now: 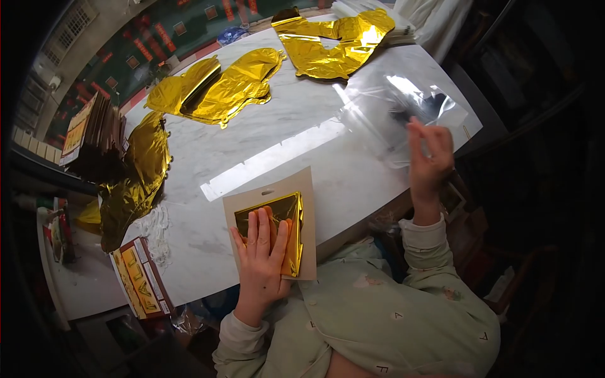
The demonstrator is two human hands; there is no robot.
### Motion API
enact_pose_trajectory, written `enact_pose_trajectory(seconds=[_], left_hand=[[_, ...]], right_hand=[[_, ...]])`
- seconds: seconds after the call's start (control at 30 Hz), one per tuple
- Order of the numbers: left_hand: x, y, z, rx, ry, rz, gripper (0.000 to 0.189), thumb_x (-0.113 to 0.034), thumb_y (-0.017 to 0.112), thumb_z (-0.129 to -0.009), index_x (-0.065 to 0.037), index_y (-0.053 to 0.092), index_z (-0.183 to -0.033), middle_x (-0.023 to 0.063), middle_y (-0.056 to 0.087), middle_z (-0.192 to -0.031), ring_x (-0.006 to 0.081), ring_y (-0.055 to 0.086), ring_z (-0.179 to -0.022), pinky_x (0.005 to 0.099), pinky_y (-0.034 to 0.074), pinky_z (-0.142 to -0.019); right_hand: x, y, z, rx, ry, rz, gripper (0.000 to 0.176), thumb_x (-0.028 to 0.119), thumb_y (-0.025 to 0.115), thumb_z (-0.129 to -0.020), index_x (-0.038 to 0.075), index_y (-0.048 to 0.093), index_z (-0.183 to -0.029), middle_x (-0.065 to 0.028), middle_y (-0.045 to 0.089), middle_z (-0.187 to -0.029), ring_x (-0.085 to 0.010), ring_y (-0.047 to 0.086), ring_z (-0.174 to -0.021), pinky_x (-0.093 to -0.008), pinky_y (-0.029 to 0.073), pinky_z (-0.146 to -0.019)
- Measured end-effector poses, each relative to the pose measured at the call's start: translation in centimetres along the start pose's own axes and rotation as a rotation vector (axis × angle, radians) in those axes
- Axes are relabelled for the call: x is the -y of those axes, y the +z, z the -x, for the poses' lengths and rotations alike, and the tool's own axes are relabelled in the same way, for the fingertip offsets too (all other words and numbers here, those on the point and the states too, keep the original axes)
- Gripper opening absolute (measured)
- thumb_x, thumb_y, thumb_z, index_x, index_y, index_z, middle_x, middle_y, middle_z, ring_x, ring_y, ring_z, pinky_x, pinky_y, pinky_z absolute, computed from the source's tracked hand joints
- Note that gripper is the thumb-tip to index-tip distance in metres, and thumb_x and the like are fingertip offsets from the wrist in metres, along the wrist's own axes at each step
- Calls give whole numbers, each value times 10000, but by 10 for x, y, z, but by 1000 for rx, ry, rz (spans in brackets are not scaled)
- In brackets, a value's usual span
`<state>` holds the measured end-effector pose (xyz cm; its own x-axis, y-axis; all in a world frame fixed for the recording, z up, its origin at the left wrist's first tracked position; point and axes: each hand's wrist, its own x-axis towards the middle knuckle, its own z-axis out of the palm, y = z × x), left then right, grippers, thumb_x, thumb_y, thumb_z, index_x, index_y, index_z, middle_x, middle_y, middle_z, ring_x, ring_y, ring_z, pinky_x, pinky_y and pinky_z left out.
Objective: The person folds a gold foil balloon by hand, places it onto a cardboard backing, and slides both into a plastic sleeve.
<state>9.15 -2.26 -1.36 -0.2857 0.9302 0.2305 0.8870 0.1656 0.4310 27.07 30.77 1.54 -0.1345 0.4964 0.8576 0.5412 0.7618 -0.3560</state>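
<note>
My left hand (259,258) lies flat, fingers spread, on a folded gold foil balloon (291,211). Under the foil is a tan backing card (307,189) with a hang slot at its top edge. My right hand (432,157) is raised at the table's right side, its thumb and fingertips closed together. Whether anything is pinched there is too small to make out. Beside and behind that hand are clear plastic bags (378,113), shiny with reflected light.
Unfolded gold foil balloons (239,79), (343,47), (148,151) lie across the marble-patterned table (195,252). A stack of printed cards (94,135) stands at left. White strings (157,230) and a "FALL" card (142,277) sit near the left edge.
</note>
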Motion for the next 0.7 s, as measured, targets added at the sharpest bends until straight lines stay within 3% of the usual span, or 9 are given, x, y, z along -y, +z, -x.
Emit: enact_pose_trajectory(seconds=[0.07,0.13,0.2,0.23,0.33,0.4,0.47,0.6,0.7], left_hand=[[2,2,1,-33,12,-11,687,-218,565,-928,-52,483,-1589,325,268,-1702,497,222,-1601,774,65,-1214],[2,1,0,-25,12,-15,688,-218,566,-928,-51,481,-1590,326,265,-1703,497,222,-1601,775,64,-1213],[0,1,3,-11,1,-18,689,-219,567,-928,-51,479,-1591,327,261,-1704,497,222,-1601,775,62,-1213],[0,1,3,-11,7,-15,690,-219,567,-929,-52,477,-1593,324,259,-1705,497,224,-1600,775,62,-1213],[1,1,4,-9,5,-21,693,-219,565,-926,-54,477,-1593,317,259,-1708,495,223,-1601,774,58,-1214],[2,1,1,-15,21,-11,695,-219,564,-923,-53,478,-1592,313,260,-1709,493,220,-1603,773,55,-1215],[2,1,-2,-20,16,-11,698,-219,568,-920,-50,477,-1592,314,259,-1710,491,218,-1604,773,55,-1216],[4,3,3,-21,18,-2,706,-222,580,-919,-48,473,-1595,320,255,-1709,494,212,-1605,774,58,-1215],[3,2,3,-32,18,8,689,-221,577,-934,-48,475,-1594,328,247,-1708,503,208,-1603,772,58,-1216]], right_hand=[[-1,9,0,152,-92,-68,141,40,800,-932,61,808,-1071,-23,658,-864,-131,546,-724,-285,431,-620],[-7,7,-12,51,14,-66,114,49,810,-924,53,811,-1038,-28,659,-848,-133,553,-719,-287,437,-620],[-13,4,-24,124,-33,3,82,59,814,-924,45,815,-1005,-29,652,-827,-136,557,-712,-285,440,-617],[-15,2,-27,136,72,-78,66,61,809,-927,35,818,-987,-32,650,-823,-139,558,-712,-289,444,-616],[-24,-5,-46,33,-40,66,76,63,806,-932,38,816,-1004,-23,653,-824,-135,562,-717,-285,449,-618],[-29,-4,-47,99,-37,62,69,64,806,-934,35,811,-997,-19,655,-822,-131,567,-725,-282,456,-633],[-26,-7,-53,-259,-175,119,79,78,802,-942,37,805,-1010,-14,659,-835,-121,560,-725,-280,459,-652],[13,-8,-29,37,75,-172,57,29,764,-959,35,775,-1015,-13,669,-904,-108,558,-768,-282,450,-676],[55,1,19,251,43,-369,75,17,772,-926,43,765,-995,-38,637,-871,-157,573,-781,-298,438,-672]])
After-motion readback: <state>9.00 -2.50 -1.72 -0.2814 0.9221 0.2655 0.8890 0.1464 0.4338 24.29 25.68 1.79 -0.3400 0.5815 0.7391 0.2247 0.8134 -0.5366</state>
